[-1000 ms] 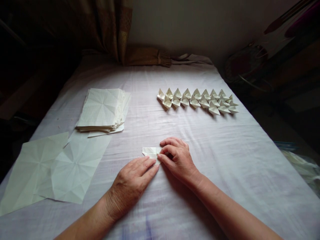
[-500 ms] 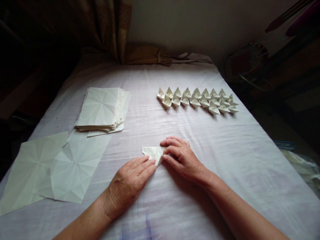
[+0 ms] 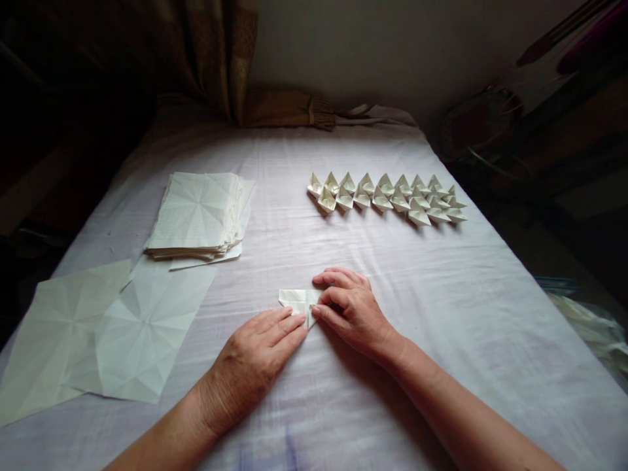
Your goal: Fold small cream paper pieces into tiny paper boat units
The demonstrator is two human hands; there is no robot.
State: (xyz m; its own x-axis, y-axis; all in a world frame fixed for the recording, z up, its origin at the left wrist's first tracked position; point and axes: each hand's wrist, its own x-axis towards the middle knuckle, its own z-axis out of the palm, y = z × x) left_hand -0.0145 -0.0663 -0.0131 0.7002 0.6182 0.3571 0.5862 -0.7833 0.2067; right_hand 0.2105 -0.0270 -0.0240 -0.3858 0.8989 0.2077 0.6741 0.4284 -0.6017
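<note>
A small folded piece of white paper [image 3: 297,299] lies on the pale cloth in front of me. My left hand [image 3: 255,356] rests flat just below it, fingers stretched out with the tips touching its lower right corner. My right hand [image 3: 349,312] sits at its right end with curled fingers pressed down on the paper's edge. Most of the paper's right part is hidden under my right fingers.
Two rows of several small folded paper shapes [image 3: 387,196] lie at the back right. A stack of creased square sheets [image 3: 199,212] sits at the back left, with two loose creased sheets [image 3: 105,333] nearer me. A curtain [image 3: 230,59] hangs behind; clutter lies off the right edge.
My right hand slid slightly right and then back left along the folded paper. My left hand stayed in place with its fingertips on the paper.
</note>
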